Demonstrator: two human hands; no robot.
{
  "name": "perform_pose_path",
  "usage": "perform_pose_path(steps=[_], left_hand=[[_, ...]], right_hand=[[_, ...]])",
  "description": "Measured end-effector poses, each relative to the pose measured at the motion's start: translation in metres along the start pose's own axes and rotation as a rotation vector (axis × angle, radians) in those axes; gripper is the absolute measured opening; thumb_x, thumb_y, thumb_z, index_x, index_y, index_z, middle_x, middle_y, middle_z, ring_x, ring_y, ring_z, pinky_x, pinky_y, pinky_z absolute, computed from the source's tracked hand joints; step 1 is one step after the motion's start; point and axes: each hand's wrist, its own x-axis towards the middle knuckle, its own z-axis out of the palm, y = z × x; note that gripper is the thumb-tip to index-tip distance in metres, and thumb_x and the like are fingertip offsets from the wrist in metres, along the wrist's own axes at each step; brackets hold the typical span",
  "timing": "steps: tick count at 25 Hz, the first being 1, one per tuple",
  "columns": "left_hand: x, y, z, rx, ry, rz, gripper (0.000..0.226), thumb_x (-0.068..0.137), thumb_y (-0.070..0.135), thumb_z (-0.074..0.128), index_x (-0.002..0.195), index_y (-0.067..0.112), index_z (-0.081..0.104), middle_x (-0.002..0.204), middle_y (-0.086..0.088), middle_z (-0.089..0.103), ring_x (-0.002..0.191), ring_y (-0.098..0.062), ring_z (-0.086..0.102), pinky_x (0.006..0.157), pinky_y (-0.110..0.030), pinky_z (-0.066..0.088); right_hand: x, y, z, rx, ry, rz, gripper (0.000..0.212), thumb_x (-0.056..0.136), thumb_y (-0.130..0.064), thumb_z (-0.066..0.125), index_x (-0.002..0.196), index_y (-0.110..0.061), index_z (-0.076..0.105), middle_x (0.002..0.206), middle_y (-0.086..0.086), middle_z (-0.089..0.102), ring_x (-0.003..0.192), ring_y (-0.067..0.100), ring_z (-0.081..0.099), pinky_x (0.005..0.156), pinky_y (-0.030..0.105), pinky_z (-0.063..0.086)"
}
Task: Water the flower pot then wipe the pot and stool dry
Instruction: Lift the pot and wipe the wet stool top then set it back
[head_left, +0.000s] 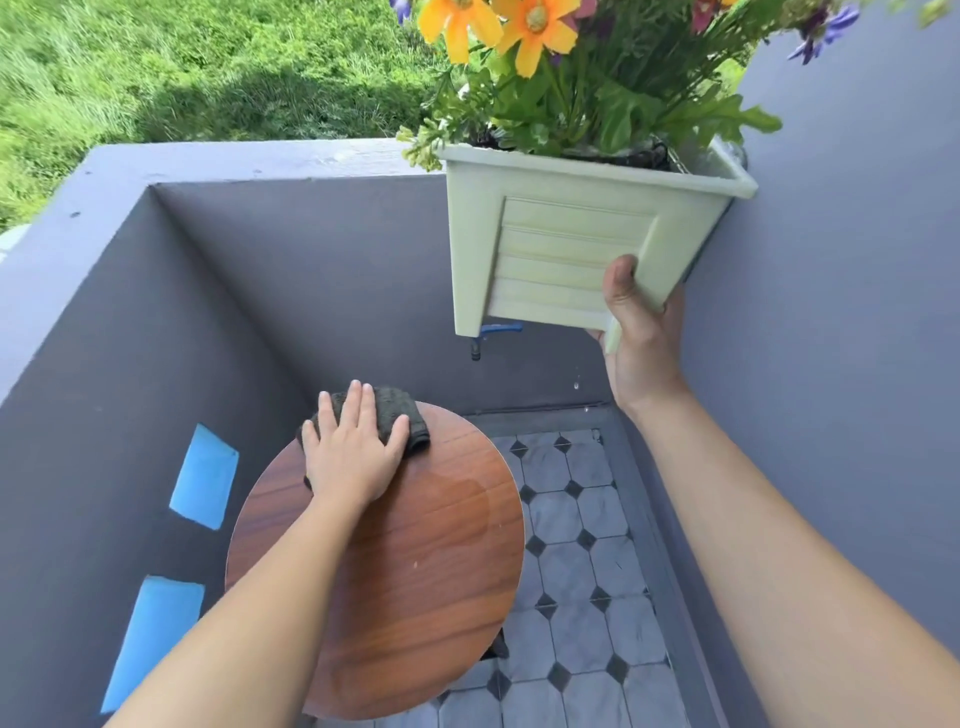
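Observation:
A pale green square flower pot (550, 244) with orange and purple flowers hangs in the air at the upper right, tilted. My right hand (641, 332) grips its lower right corner from below. A round wooden stool top (415, 587) stands under it, with a darker wet patch near its middle. A dark grey cloth (402, 410) lies on the stool's far left edge. My left hand (353, 452) presses flat on the cloth, fingers spread.
Grey balcony walls close in on the left, back and right. A blue tap (498, 332) sticks out of the back wall just below the pot. Grey patterned floor tiles (576, 571) lie to the stool's right. Grass lies beyond the wall.

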Motion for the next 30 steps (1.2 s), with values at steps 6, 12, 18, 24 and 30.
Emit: perform_pose_path(steps=[6,12,18,24,30], left_hand=[[-0.033,-0.056,0.000,-0.063,0.011,-0.234,0.073,0.091,0.063,0.020,0.152,0.024,0.012,0.161,0.007,0.008,0.145,-0.032,0.007,0.114,-0.050,0.015],[-0.099,-0.075,0.004,-0.107,0.001,-0.354,0.071,0.092,0.061,0.021,0.152,0.024,0.009,0.162,0.003,0.005,0.144,-0.035,0.007,0.111,-0.052,0.018],[-0.174,-0.056,0.022,-0.112,-0.001,-0.388,0.070,0.093,0.056,0.026,0.151,0.018,0.019,0.160,-0.003,0.016,0.142,-0.040,0.013,0.108,-0.053,0.024],[-0.226,0.000,0.042,-0.046,0.011,-0.144,0.075,0.095,0.055,0.007,0.132,0.012,0.057,0.138,-0.011,0.054,0.130,-0.039,0.034,0.096,-0.054,0.041],[-0.206,0.056,0.036,-0.062,-0.067,0.184,0.055,0.093,0.047,0.027,0.127,0.020,0.061,0.135,0.002,0.058,0.130,-0.031,0.034,0.087,-0.050,0.051]], right_hand=[[-0.019,-0.006,0.007,0.036,-0.025,0.038,0.070,0.047,-0.065,0.075,0.103,-0.033,0.049,0.089,-0.033,0.068,0.092,-0.010,0.064,0.075,0.028,0.054],[-0.036,-0.016,0.014,0.043,-0.047,0.057,0.076,0.042,-0.068,0.075,0.104,-0.034,0.046,0.088,-0.035,0.068,0.091,-0.012,0.063,0.074,0.030,0.053],[-0.041,-0.024,0.013,0.010,-0.052,0.066,0.077,0.039,-0.074,0.072,0.103,-0.038,0.046,0.089,-0.041,0.064,0.093,-0.015,0.061,0.074,0.027,0.052],[-0.039,-0.029,0.008,0.001,-0.062,0.052,0.076,0.044,-0.070,0.074,0.106,-0.036,0.047,0.092,-0.038,0.066,0.096,-0.012,0.061,0.074,0.024,0.053],[-0.034,-0.022,0.002,-0.006,-0.056,0.048,0.075,0.046,-0.069,0.073,0.107,-0.034,0.048,0.092,-0.038,0.065,0.095,-0.014,0.061,0.070,0.020,0.053]])
